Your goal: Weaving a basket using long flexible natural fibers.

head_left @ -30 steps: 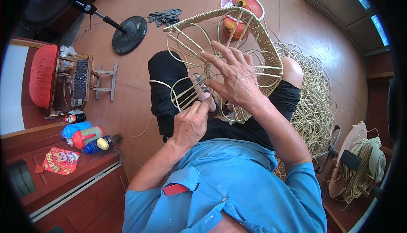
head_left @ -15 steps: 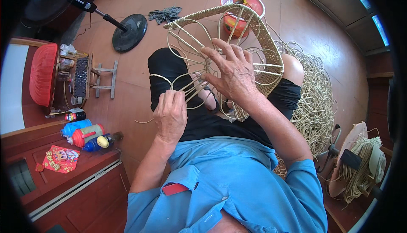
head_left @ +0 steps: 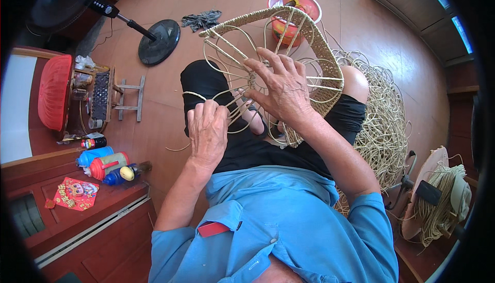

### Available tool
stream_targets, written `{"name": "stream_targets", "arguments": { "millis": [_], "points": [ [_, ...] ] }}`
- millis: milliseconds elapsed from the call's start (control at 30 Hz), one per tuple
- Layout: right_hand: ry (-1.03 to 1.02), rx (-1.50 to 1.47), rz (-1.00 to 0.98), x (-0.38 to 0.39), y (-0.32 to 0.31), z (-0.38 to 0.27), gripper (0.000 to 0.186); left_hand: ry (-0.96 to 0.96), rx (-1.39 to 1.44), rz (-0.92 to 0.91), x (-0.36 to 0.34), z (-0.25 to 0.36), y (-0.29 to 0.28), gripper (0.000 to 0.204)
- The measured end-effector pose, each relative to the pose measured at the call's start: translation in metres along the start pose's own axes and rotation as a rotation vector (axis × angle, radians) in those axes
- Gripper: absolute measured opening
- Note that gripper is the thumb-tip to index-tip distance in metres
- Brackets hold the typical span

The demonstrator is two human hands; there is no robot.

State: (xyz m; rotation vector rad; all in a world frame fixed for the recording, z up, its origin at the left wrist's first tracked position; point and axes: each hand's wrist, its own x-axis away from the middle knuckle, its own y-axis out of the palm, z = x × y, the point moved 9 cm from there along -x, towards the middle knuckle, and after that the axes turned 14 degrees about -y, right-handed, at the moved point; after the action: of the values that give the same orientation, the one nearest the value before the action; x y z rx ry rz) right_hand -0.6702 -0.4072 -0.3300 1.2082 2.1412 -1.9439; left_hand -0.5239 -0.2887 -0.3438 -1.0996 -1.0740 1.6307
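A woven straw-coloured basket frame [head_left: 330,59] lies tilted across my lap. It has a braided outer band, wire loops and pale cords running to a knotted centre [head_left: 252,80]. My right hand [head_left: 282,84] rests over the frame, thumb and forefinger on either side of that centre, holding it. To the left, my left hand [head_left: 207,131] is closed on pale cord [head_left: 194,95] that comes out from the frame. One cord end sticks out above its knuckles, another trails out at its left. What lies inside its fingers is hidden.
A large heap of loose cord [head_left: 384,128] covers the floor at right, near a cord-wound reel [head_left: 438,200]. Ahead stand a pink-rimmed basin [head_left: 312,4] and a black fan base [head_left: 159,42]. At left are a stool [head_left: 131,100], a red basket [head_left: 54,92] and several flasks [head_left: 108,165].
My left hand has shifted slightly upward, with the cord still in it. The right hand and basket frame have barely moved.
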Motion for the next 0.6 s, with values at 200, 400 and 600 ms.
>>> {"name": "stream_targets", "arguments": {
  "millis": [200, 400, 600],
  "points": [
    [-0.007, -0.002, -0.004, 0.001, 0.001, 0.002, 0.072, 0.075, 0.003, 0.122, 0.003, 0.009, -0.003, 0.014],
    [-0.05, -0.004, -0.018, 0.003, 0.001, 0.003, 0.069, 0.111, 0.203, 0.16, 0.012, 0.047, -0.004, 0.008],
    [-0.064, -0.072, -0.152, 0.003, -0.001, 0.011, 0.068, -0.009, 0.496, -0.028, 0.01, 0.086, 0.04, 0.008]
  ]
}}
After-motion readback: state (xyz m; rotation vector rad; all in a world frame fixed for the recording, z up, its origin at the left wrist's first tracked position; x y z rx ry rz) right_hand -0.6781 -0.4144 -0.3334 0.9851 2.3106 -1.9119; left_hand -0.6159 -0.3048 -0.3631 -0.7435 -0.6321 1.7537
